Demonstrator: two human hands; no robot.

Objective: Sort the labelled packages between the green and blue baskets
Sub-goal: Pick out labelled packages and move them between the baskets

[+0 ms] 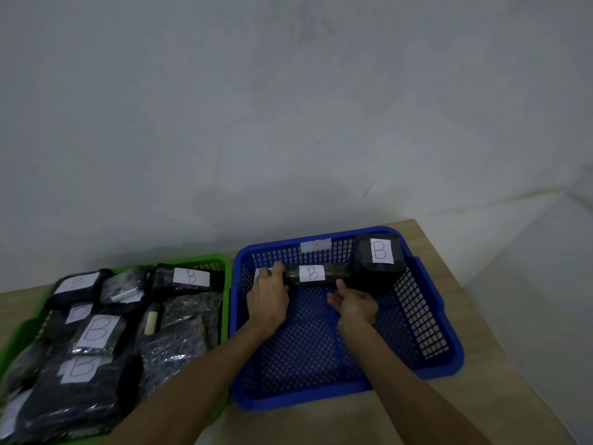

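Against the blue basket's (449,358) far wall, the left hand (268,300) grips a B-labelled roll (316,275) being placed (right hand (354,305) loose, empty); next, judging so, release and return to the green basket (226,268).

Left hand (268,295) grips end of long dark package (316,275) labelled B, lying along far wall inside blue basket (426,319). Right hand (354,305) just below it, fingers loose. Boxy B package (377,263) in far right corner. Green basket (224,268) full of dark B packages, on wooden table (449,252).
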